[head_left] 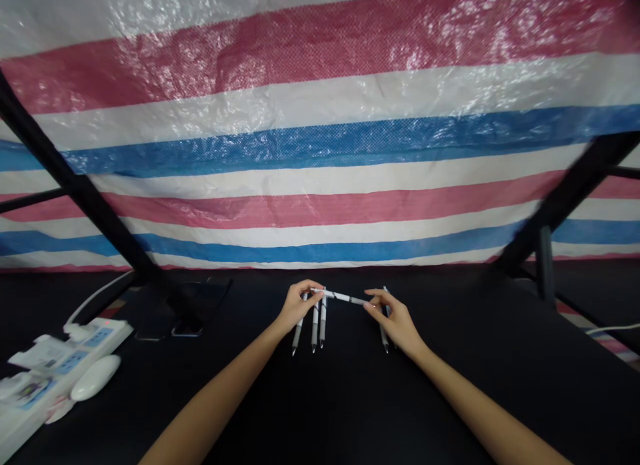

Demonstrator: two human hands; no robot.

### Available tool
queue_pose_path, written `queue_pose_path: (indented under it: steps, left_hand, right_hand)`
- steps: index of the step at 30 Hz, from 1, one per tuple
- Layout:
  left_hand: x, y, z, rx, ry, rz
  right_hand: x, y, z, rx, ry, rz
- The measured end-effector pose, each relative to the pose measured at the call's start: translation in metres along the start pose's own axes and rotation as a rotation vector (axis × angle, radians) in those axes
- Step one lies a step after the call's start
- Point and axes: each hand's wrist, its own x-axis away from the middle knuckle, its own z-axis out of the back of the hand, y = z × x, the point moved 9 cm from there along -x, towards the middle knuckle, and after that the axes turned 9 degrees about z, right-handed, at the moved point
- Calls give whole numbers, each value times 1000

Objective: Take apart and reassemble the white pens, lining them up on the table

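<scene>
Where the black desk (325, 411) spreads before you, your left hand (296, 306) and right hand (399, 323) pinch opposite ends of the held pen (343, 297), a two-ended grip presumably for steadiness; three pens (315, 330) lie by the left, another pen (385, 339) by the right.

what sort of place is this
Probably a makeshift work booth: a red, white and blue striped plastic sheet hangs behind a flat black table, with a long white power strip at left.

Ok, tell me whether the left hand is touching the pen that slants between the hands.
Touching: the head view shows the left hand pinching the pen near its white end.
</scene>
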Motion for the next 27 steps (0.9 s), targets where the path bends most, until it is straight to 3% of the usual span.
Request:
queue_pose_path:
  steps: [8, 17, 23, 27]
  left_hand:
    - [-1, -2, 2, 18, 11, 19]
    - [-1, -2, -1, 34, -11, 22]
    - [-1, -5, 3, 66, 9, 41]
    - [-1, -5, 3, 68, 15, 43]
  right_hand:
    - [0, 2, 0, 43, 8, 21]
    - [-1, -8, -8, 37, -115, 36]
    - [-1, -1, -4, 21, -35, 34]
    - [-1, -1, -6, 36, -61, 43]
